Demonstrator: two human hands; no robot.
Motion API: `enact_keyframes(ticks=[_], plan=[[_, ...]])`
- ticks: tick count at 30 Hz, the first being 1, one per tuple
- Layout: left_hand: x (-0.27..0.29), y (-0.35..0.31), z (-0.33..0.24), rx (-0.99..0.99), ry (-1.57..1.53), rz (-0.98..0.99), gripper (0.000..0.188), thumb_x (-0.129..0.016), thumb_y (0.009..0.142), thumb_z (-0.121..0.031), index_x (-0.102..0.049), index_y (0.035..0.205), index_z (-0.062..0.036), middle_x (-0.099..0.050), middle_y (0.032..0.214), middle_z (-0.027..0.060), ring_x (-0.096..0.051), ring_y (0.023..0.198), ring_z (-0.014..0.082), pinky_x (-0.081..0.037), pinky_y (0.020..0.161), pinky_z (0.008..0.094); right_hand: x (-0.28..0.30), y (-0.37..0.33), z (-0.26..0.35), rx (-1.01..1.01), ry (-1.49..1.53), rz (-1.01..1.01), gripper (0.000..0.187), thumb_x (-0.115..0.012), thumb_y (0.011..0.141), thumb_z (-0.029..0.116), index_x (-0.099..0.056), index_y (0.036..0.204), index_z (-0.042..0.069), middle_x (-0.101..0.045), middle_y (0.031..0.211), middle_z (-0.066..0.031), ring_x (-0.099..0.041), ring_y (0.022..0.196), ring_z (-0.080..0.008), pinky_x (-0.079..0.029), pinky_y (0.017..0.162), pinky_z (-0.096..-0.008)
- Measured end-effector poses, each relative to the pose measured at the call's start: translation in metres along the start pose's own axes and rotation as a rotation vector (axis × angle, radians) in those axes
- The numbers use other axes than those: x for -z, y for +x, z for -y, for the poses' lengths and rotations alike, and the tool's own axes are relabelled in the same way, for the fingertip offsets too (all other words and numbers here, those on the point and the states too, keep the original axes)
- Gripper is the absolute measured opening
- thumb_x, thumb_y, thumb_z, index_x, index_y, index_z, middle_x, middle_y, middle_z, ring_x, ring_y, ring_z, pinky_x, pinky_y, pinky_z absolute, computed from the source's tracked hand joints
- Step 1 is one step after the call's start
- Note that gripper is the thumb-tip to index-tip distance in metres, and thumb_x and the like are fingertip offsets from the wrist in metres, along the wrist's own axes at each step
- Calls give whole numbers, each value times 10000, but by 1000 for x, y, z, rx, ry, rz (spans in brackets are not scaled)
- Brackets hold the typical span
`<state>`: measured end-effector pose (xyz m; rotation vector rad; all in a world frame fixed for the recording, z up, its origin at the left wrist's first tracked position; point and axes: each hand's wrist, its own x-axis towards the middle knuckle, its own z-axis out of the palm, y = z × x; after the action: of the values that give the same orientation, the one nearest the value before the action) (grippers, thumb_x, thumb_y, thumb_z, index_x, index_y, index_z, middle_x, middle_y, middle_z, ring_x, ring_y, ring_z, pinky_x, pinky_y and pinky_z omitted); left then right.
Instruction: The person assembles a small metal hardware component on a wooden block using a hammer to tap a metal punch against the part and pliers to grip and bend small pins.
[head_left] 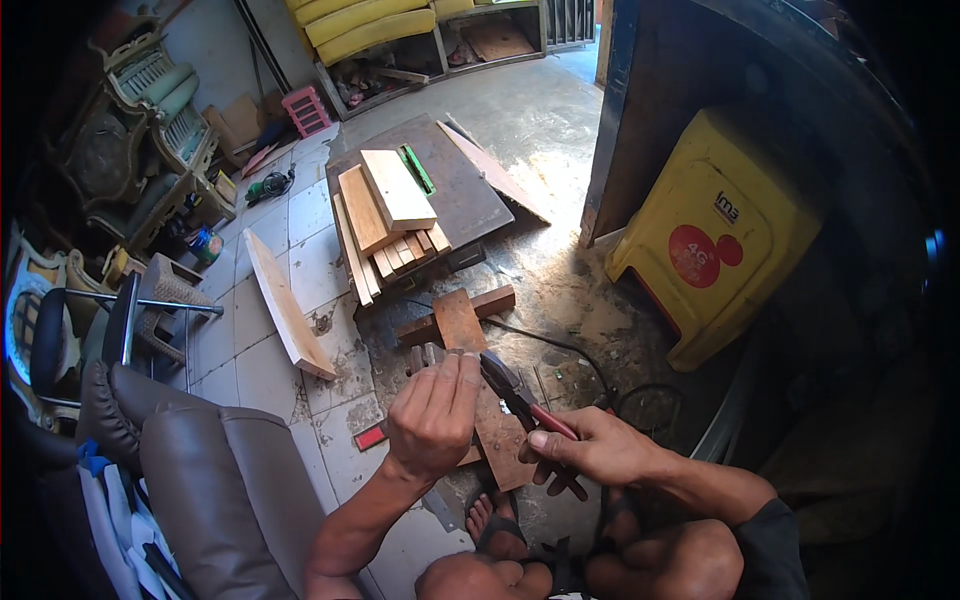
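My right hand (612,447) is closed round the red handles of a pair of pliers (508,384), whose dark jaws point up and to the left. Right beside those jaws is my left hand (432,412), its fingers pressed together. Whatever they pinch is hidden or too small to make out. Under both hands lies a worn reddish-brown plank (500,445), with a wooden crosspiece (493,302) at its far end. Some small greyish pieces (424,356) show just beyond my left knuckles.
Ahead, cut wood pieces (398,190) are stacked on a dark low table (470,195). A pale board (283,300) stands on the tiles to the left. A brown padded seat (200,480) is near left, a yellow plastic stool (715,225) at right. A black cable (560,343) crosses the floor.
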<state>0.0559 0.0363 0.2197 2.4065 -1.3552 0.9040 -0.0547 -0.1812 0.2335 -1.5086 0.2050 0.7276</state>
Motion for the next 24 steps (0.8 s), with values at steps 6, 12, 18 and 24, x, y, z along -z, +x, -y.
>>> enact_keyframes(ticks=[6, 12, 18, 24], plan=[[-4, -3, 1, -19, 8, 0, 321, -656, 829, -73, -711, 1108, 78, -721, 1030, 200, -719, 871, 291, -594, 789, 366, 0, 2, -5, 7, 2, -1, 505, -556, 1072, 468, -705, 1117, -13, -689, 810, -68, -671, 679, -142, -537, 609, -326], [2, -3, -1, -29, -9, 16, 339, -669, 818, -69, -712, 1120, 79, -717, 1022, 195, -720, 880, 291, -597, 788, 365, -3, 2, -3, 1, 1, -18, 493, -545, 1077, 462, -687, 1063, -9, -650, 755, -59, -643, 614, -129, -509, 536, -299], [0, 1, -4, 80, -152, -15, 348, -707, 780, 64, -698, 1127, 73, -736, 1006, 190, -732, 844, 314, -597, 746, 389, -3, 7, -12, 22, 24, -22, 413, -530, 1095, 408, -611, 940, 34, -549, 622, -1, -551, 510, -100, -430, 453, -289], [-4, -4, 4, 145, -302, -57, 327, -737, 787, 47, -704, 1113, 53, -728, 997, 170, -726, 856, 304, -598, 760, 374, -7, 7, -8, 51, 36, -38, 381, -518, 1104, 386, -595, 935, 54, -520, 598, 19, -507, 490, -86, -388, 435, -298]])
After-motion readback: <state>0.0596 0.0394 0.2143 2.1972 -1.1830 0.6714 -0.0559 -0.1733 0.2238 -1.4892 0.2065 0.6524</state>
